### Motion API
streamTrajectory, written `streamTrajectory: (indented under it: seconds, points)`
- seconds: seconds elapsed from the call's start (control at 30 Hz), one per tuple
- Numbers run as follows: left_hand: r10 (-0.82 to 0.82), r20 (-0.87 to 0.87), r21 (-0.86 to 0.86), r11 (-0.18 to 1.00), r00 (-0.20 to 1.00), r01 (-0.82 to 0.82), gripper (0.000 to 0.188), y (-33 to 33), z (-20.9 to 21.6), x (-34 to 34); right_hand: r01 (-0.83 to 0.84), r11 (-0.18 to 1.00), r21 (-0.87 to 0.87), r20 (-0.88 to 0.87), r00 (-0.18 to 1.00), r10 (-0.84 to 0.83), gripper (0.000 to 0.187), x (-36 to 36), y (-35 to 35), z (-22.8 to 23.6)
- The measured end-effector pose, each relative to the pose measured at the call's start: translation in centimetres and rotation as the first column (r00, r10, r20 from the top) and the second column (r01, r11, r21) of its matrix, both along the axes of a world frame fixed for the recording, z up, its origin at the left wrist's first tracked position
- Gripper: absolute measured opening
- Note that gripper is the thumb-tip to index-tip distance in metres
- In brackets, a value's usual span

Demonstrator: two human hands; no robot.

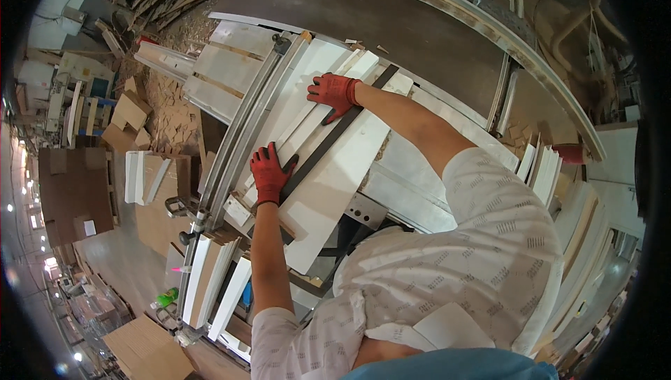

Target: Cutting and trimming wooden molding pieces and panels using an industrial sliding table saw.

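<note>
Atop the desk (405,188), under our left hand (271,176) and right hand (335,95), we count at least two white strips (295,130) (gloves hide the full number), one dark strip (321,153) alongside and one broad white board (342,170) beyond it. Fingers of both red-gloved hands: apart, resting over the strips; whether they also pinch, we cannot tell. We judge the strips light, stiff and rather slippery, best held by their long edges at two well-spaced points.
</note>
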State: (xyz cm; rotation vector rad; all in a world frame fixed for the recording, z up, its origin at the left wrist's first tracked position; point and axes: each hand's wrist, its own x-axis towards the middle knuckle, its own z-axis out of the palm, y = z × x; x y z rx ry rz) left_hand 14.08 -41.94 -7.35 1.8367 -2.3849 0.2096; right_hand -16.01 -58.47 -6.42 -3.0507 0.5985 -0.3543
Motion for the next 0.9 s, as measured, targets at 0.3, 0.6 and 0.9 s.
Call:
streamTrajectory:
  seconds: [0.3,0.6,0.9]
  points:
    - [-0.015,0.020,0.014,1.000,1.000,0.015,0.080,0.36,0.28,0.16,0.003,1.000,-0.020,-0.032,0.999,-0.004,0.068,0.11,0.54,0.11]
    - [-0.034,0.022,-0.042,0.998,0.999,0.035,0.081,0.44,0.23,0.12,0.001,0.999,-0.040,-0.044,0.999,-0.003,0.070,0.06,0.37,-0.22]
    - [-0.033,0.013,-0.043,0.999,0.999,0.033,0.081,0.52,0.04,0.49,0.021,1.000,-0.018,-0.043,0.999,-0.022,0.071,0.37,0.65,0.05]
